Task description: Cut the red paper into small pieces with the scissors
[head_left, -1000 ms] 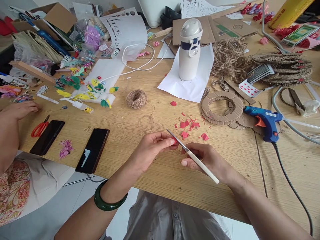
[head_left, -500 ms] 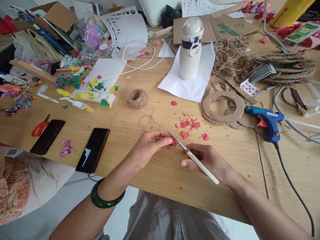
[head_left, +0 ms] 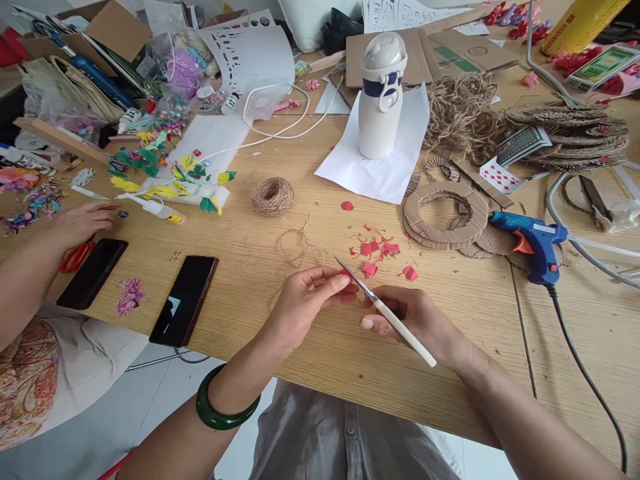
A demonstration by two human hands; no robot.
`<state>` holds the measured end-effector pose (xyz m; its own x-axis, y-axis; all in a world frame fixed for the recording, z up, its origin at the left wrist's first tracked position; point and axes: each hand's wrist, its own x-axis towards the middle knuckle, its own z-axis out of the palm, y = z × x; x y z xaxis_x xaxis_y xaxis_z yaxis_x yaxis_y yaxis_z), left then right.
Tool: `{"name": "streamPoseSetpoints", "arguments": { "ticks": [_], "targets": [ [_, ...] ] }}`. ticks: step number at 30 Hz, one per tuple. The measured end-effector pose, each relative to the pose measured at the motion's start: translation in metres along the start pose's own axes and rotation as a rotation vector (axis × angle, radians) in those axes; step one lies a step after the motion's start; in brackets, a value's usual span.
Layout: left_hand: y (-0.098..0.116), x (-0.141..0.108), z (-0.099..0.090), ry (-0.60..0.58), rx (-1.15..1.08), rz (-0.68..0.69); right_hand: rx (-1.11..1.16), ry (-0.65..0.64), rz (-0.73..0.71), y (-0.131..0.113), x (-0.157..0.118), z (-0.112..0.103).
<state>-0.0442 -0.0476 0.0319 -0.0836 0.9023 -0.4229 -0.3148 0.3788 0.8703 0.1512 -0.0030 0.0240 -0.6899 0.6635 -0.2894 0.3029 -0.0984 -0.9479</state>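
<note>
Over the table's (head_left: 240,253) near edge, left of its middle, I see a phone (head_left: 184,300). Right of it, my left hand (head_left: 310,293) pinches a red paper piece (head_left: 345,273) between thumb and fingers, the red showing at the fingertips. The scissors' (head_left: 399,327) blades lie right at that piece, their tips just past it. My right hand (head_left: 410,319) grips the scissors, fingers curled around the handles. Red scraps (head_left: 370,249) lie just beyond both hands; a glue gun (head_left: 537,243) rests near the table's right side.

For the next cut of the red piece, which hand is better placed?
Right, I think: the right hand holds the scissors beside the red piece, while the left hand pinches it.
</note>
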Motion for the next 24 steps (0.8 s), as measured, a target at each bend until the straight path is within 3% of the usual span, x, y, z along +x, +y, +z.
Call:
{"name": "streamPoseSetpoints", "arguments": {
  "ticks": [24],
  "targets": [
    [0.0085, 0.0018, -0.0062, 0.023, 0.054, -0.016, -0.044, -0.007, 0.018, -0.0006, 0.0002, 0.0009]
  ]
}}
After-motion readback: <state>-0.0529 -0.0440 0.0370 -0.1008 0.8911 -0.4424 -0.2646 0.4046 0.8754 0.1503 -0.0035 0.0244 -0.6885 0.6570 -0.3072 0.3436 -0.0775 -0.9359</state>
